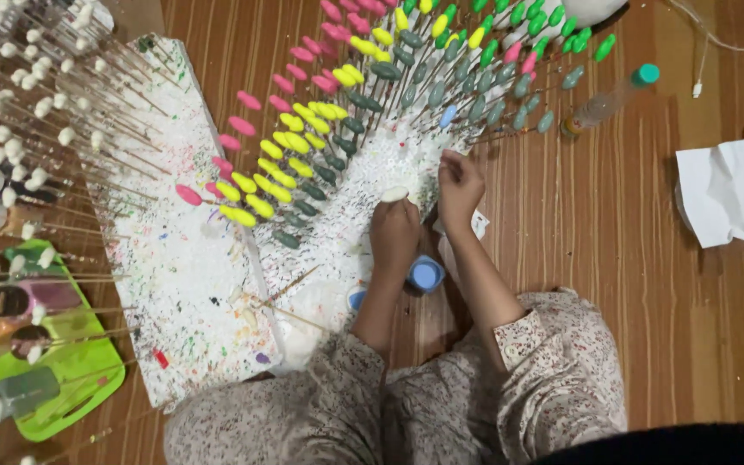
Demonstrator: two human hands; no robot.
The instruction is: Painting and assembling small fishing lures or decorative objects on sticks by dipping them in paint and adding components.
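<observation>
**Hands at the Paint-Flecked Board, an Unpainted Oval Held at the Fingertips**

At the far left stood a crowd of thin wooden sticks tipped with white unpainted ovals (19, 112), leaning outward over the floor. Below them lay a bright green plastic tray (88, 379) carrying small paint pots with dark and pink lids. Next came the white foam board speckled with dried paint (174, 275), lying flat on the brown wooden plank floor (613, 284).

Rising from the upper part of that board was a fan of sticks with painted oval tips, in pink, yellow, grey-green and green (346, 95). Just below this fan sat the left hand (395, 231), its fingers curled closed around a stick, and the pale unpainted oval on that stick (394, 195) showed directly above the fingertips, touching them. Just beside the wrist, on its right, stood a small open pot of light blue paint (426, 275).

The right hand (458, 188) was raised just beside the left, its fingers pinched narrowly together near the oval; what it held between them could not be made out. Both forearms came from sleeves of pale floral fabric.

Further right lay a clear plastic bottle with a teal cap (609, 99), on its side, and well apart at the right a crumpled sheet of white paper (728, 191).
</observation>
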